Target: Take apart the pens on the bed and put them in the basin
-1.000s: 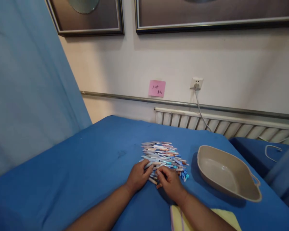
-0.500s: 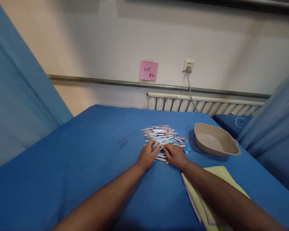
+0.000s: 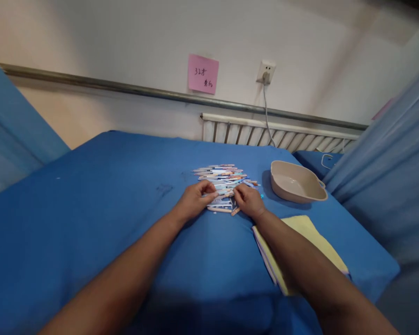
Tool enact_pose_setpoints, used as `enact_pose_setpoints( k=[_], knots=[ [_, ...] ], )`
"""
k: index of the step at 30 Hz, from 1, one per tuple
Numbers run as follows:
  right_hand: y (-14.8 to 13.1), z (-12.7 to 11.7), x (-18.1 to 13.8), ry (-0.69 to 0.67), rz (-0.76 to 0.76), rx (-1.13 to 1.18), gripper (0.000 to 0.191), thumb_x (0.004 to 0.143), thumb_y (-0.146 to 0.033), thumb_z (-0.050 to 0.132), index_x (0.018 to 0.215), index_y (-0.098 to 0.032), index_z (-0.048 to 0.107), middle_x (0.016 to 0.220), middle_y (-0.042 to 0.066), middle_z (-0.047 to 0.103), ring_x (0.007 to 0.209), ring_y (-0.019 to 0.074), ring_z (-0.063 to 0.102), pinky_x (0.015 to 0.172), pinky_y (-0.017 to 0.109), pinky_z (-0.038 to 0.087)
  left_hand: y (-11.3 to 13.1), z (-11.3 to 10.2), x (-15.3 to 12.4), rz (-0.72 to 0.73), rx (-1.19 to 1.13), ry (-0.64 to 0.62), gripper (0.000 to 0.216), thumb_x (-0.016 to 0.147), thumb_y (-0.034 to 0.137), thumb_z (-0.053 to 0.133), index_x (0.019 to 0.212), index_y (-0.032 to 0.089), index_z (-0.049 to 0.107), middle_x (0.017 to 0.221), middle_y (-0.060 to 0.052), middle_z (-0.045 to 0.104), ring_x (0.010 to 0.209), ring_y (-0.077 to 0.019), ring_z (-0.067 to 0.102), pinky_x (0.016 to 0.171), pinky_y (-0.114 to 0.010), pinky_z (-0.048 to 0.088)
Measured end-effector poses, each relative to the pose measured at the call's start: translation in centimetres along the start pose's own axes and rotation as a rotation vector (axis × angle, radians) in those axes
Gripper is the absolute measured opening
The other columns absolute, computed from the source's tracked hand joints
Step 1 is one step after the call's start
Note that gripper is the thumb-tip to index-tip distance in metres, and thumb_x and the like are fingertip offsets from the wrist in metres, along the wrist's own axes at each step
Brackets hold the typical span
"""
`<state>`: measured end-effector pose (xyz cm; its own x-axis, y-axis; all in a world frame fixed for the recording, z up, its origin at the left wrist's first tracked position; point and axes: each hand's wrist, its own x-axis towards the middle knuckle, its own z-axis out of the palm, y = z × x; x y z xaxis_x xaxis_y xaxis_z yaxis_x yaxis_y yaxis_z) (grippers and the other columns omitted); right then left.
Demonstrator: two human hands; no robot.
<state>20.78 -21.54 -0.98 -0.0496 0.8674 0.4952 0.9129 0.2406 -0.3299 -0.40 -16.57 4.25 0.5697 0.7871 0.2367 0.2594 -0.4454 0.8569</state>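
Observation:
A heap of several small pens [image 3: 220, 176] in blue, orange and white lies on the blue-covered table [image 3: 101, 195]. My left hand [image 3: 194, 201] rests at the heap's near left edge with its fingers curled on a pen. My right hand [image 3: 247, 200] sits at the heap's near right edge, fingers pinched on pens there. The two hands almost touch. A few pens [image 3: 219, 209] lie loose between the hands at the front of the heap.
A beige oval basin [image 3: 296, 182] stands right of the pens. A yellow cloth [image 3: 302, 249] lies under my right forearm. Blue curtains hang at left and right [image 3: 387, 172]. A radiator [image 3: 275, 135], a wall socket with cable and a pink note [image 3: 203, 74] are behind.
The camera has tipped down and pulled back, so the arms show longer. Both hands stay at the near edge of the pen heap, fingers shifting slightly among the pens.

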Motion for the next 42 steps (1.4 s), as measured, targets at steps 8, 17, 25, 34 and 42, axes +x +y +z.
enact_pose_setpoints(
  k=[8, 17, 25, 34, 42],
  knots=[
    [1.1, -0.8, 0.1, 0.002, 0.034, 0.348, 0.016, 0.087, -0.024, 0.045, 0.078, -0.020, 0.058, 0.068, 0.001, 0.062, 0.065, 0.0139, 0.055, 0.064, 0.023, 0.039, 2.7, -0.7, -1.7, -0.011, 0.282, -0.250, 0.017, 0.072, 0.021, 0.058, 0.089, 0.019, 0.061, 0.076, 0.001, 0.063, 0.065, -0.0131, 0.058, 0.063, -0.023, 0.043],
    [-0.6, -1.8, 0.1, -0.073, 0.010, 0.499, 0.017, 0.087, -0.027, 0.046, 0.079, -0.019, 0.060, 0.066, -0.001, 0.058, 0.062, 0.0118, 0.052, 0.059, 0.022, 0.036, 1.9, 0.6, -1.4, -0.041, 0.203, -0.277, 0.031, 0.073, 0.023, 0.059, 0.104, 0.019, 0.055, 0.086, 0.000, 0.066, 0.071, -0.0142, 0.061, 0.069, -0.026, 0.047],
    [-1.0, -1.2, -0.4, -0.260, 0.121, 0.748, 0.015, 0.082, -0.031, 0.054, 0.080, -0.019, 0.061, 0.062, -0.003, 0.055, 0.054, 0.0100, 0.048, 0.052, 0.021, 0.037, 1.8, -0.3, -1.4, -0.044, 0.139, -0.180, 0.026, 0.075, 0.027, 0.059, 0.099, 0.019, 0.056, 0.088, -0.002, 0.065, 0.070, -0.0146, 0.063, 0.066, -0.028, 0.049],
    [-2.3, 0.1, -0.8, -0.470, 0.245, 1.215, 0.026, 0.070, -0.032, 0.068, 0.090, -0.018, 0.059, 0.070, -0.003, 0.059, 0.055, 0.0084, 0.052, 0.053, 0.022, 0.044, 2.4, 0.1, -1.6, -0.015, 0.151, 0.031, 0.023, 0.074, 0.033, 0.063, 0.091, 0.018, 0.059, 0.086, -0.002, 0.065, 0.071, -0.0150, 0.064, 0.065, -0.027, 0.050],
    [-2.2, 0.1, -0.7, -0.420, 0.218, 1.096, 0.020, 0.073, -0.035, 0.065, 0.078, -0.017, 0.057, 0.060, -0.004, 0.056, 0.050, 0.0078, 0.049, 0.049, 0.021, 0.042, 1.9, 0.5, -1.4, -0.056, 0.057, 0.083, 0.026, 0.073, 0.031, 0.065, 0.092, 0.017, 0.057, 0.087, -0.003, 0.063, 0.070, -0.0146, 0.061, 0.065, -0.028, 0.050]
  ],
)
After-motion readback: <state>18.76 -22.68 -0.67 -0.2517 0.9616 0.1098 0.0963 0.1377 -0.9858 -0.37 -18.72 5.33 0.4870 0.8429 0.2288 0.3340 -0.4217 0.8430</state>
